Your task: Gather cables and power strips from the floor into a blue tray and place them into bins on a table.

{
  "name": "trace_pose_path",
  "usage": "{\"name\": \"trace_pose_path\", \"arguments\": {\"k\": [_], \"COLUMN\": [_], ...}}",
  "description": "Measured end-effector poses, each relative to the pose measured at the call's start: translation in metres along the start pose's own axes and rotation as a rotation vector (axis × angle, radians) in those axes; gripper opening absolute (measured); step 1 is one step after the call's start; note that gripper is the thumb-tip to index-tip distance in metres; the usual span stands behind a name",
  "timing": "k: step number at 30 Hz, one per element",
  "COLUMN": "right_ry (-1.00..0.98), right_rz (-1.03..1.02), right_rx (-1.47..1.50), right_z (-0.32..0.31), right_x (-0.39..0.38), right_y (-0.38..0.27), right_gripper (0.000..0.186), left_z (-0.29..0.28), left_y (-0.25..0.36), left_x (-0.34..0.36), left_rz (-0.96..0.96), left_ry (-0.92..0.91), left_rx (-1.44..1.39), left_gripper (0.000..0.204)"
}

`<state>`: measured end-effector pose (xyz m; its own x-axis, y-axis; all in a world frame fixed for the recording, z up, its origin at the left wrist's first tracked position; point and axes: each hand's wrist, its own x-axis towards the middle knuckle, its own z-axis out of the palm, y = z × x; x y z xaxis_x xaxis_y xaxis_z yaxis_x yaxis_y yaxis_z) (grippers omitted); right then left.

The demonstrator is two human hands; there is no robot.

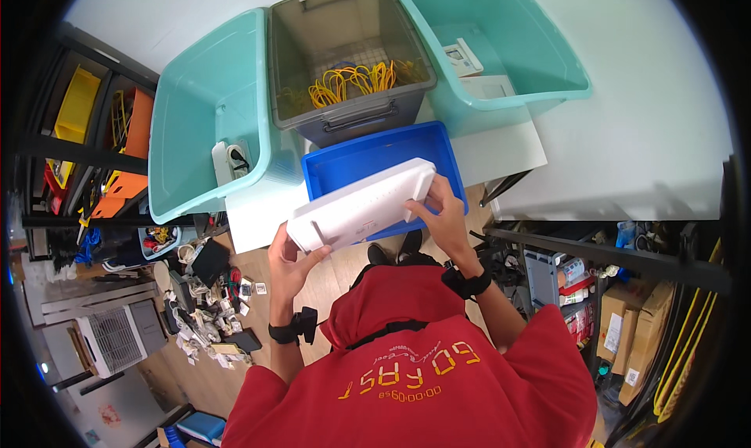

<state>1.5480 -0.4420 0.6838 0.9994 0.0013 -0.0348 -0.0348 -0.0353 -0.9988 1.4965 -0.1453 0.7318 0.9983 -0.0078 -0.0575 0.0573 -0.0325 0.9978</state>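
Between my two hands is a long, flat white plastic case (361, 202) with rounded ends, its exact kind unclear. My left hand (292, 254) grips its left end, the thumb lying along the near edge. At the other end my right hand (443, 216) is closed around it, thumb on the upper face. The case is held tilted, right end higher in the picture, over the front part of a shallow blue tray (449, 155). It covers much of the tray's inside.
A grey see-through bin (285, 73) with yellow cables (352, 83) stands behind the tray. Teal tubs flank it: the left tub (176, 127) holds a white device with black cable, the right tub (540, 37) white boxes. Adapters and cables (207, 315) are heaped on the floor at left.
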Motion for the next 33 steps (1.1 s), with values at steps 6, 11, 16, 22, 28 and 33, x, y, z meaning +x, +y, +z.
{"name": "trace_pose_path", "arguments": {"k": [6, 11, 16, 22, 28, 33], "right_ry": [0.146, 0.167, 0.134, 0.195, 0.166, 0.134], "right_rz": [-0.299, -0.594, -0.427, -0.462, -0.51, -0.459], "right_rx": [0.048, -0.025, 0.16, 0.059, 0.116, 0.097], "right_z": [0.032, 0.044, 0.044, 0.039, 0.038, 0.039], "right_x": [-0.024, -0.032, -0.045, -0.05, -0.055, -0.06], "right_y": [-0.01, -0.032, -0.069, -0.078, -0.071, -0.078], "right_gripper": [0.057, 0.055, 0.069, 0.074, 0.072, 0.071], "left_z": [-0.02, -0.037, -0.032, -0.03, -0.03, -0.036], "left_y": [0.025, 0.034, 0.052, 0.044, 0.041, 0.037], "left_x": [-0.02, -0.027, -0.035, -0.042, -0.044, -0.048], "left_rz": [0.369, 0.696, 0.858, 0.909, 0.914, 0.849], "left_ry": [0.053, 0.154, 0.242, 0.274, 0.289, 0.258], "left_rx": [0.385, 0.51, 0.533, 0.542, 0.517, 0.513], "left_gripper": [0.056, 0.03, 0.019, 0.018, 0.016, 0.015]}}
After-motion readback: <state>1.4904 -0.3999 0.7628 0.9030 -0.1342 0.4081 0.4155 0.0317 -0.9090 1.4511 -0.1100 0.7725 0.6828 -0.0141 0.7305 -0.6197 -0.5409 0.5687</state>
